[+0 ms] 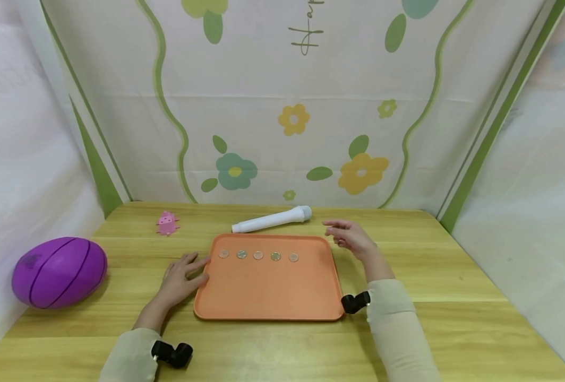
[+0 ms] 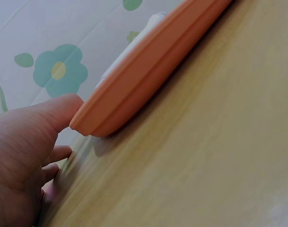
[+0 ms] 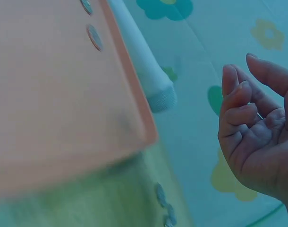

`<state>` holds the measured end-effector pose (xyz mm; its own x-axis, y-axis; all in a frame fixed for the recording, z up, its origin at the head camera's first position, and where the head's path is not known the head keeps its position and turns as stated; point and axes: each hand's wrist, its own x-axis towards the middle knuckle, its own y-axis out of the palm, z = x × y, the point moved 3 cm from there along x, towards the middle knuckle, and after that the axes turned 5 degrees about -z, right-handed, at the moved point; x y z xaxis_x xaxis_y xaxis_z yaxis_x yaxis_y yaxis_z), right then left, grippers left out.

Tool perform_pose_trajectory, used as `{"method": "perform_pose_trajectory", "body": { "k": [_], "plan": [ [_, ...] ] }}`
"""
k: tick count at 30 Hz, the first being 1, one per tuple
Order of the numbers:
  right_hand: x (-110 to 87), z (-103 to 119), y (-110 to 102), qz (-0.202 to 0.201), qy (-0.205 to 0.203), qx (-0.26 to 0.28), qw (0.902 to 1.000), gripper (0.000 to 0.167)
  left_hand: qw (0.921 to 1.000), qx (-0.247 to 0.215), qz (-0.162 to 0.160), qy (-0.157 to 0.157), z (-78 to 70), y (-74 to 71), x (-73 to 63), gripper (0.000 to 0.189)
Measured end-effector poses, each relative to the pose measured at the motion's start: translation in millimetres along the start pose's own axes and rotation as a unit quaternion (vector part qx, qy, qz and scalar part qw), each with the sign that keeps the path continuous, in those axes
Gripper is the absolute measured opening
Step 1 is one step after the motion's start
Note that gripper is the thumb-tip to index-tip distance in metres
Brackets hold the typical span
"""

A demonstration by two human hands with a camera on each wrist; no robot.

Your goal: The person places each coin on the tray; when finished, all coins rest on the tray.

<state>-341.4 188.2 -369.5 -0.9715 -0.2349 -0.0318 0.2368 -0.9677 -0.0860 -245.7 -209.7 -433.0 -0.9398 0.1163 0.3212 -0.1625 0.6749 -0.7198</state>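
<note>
An orange tray (image 1: 269,297) lies on the wooden table, with several coins (image 1: 258,255) in a row across its far half. My left hand (image 1: 179,281) rests at the tray's left edge, fingers spread, the thumb touching the rim (image 2: 82,124) in the left wrist view. Raised beyond the tray's far right corner is my right hand (image 1: 351,239). Its fingers are loosely bent, with the thumb apart and nothing seen between them (image 3: 257,106). In the right wrist view a few small coin-like discs (image 3: 161,195) lie on the table beside the tray; the head view does not show them.
A white microphone (image 1: 270,219) lies just behind the tray. To the far left sits a purple ball (image 1: 60,272), and a small pink toy (image 1: 168,223) is near the back left. A floral cloth (image 1: 263,79) hangs behind the table.
</note>
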Motion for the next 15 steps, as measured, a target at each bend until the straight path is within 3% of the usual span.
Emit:
{"method": "perform_pose_trajectory", "body": {
  "k": [7, 15],
  "plan": [
    [-10.3, 0, -39, -0.018, -0.017, -0.033, 0.9992, 0.043, 1.0000, 0.000, -0.002, 0.000, -1.1, -0.8, -0.8, 0.046],
    [-23.3, -22, -77, -0.061, -0.001, -0.064, 0.9961, 0.044, 1.0000, -0.002, -0.001, -0.002, -1.5, -0.9, -0.2, 0.047]
  ]
}}
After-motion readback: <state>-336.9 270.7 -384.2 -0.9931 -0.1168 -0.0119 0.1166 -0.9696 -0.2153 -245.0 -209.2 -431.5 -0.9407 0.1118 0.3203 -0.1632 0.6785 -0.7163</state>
